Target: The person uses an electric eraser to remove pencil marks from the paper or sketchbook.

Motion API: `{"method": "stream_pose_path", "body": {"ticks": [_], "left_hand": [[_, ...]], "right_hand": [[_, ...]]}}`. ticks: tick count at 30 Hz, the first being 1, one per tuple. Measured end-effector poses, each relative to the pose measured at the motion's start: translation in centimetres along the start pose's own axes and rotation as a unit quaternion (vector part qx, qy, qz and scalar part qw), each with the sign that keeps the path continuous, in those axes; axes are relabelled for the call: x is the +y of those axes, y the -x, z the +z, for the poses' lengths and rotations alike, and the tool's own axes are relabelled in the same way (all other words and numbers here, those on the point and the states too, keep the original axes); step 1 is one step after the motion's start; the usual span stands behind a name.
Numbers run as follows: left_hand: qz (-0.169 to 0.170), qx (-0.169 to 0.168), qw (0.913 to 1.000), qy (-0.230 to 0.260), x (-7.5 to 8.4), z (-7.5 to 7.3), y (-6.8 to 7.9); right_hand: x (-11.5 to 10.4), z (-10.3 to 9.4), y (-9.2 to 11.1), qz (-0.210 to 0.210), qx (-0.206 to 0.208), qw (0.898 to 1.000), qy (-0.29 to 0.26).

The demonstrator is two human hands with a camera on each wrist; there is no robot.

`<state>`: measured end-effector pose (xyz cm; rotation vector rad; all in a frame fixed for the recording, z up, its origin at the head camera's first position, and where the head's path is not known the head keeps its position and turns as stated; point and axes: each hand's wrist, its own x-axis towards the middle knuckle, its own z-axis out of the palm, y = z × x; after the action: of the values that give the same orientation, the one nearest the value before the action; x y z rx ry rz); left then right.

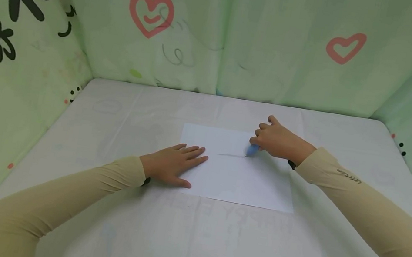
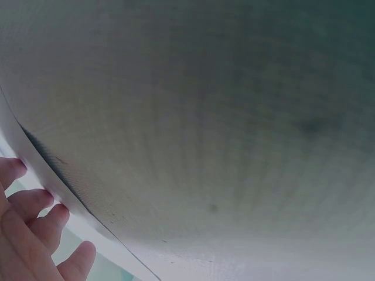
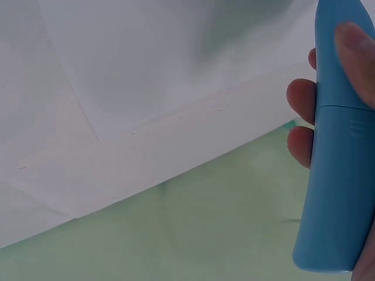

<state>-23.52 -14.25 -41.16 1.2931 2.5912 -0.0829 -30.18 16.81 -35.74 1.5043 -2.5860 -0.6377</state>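
Note:
A white sheet of paper (image 1: 222,179) lies on the white-covered table. My left hand (image 1: 175,164) rests palm down with fingers spread across the paper's left edge; in the left wrist view its fingertips (image 2: 82,260) show at the lower left. My right hand (image 1: 279,139) grips a thick blue pen (image 1: 252,150), its narrow tip down at the paper. A faint, roughly level dark line (image 1: 230,155) runs leftward from that tip. Up close in the right wrist view, the pen (image 3: 340,187) has a fat smooth barrel with a seam, and the thumb (image 3: 358,55) presses on it.
Pale green cloth walls (image 1: 258,65) with red hearts and black lettering enclose the table (image 1: 145,107) at the back and both sides. The table's back edge lies beyond the paper. Long beige sleeves cover both arms.

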Motion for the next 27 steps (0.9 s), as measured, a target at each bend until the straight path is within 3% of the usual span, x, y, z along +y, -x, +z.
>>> {"method": "stream_pose_path", "body": {"ticks": [27], "left_hand": [[-0.004, -0.005, 1.0, -0.003, -0.2, 0.26, -0.18]], "right_hand": [[-0.07, -0.05, -0.32, -0.003, -0.013, 1.0, -0.005]]}}
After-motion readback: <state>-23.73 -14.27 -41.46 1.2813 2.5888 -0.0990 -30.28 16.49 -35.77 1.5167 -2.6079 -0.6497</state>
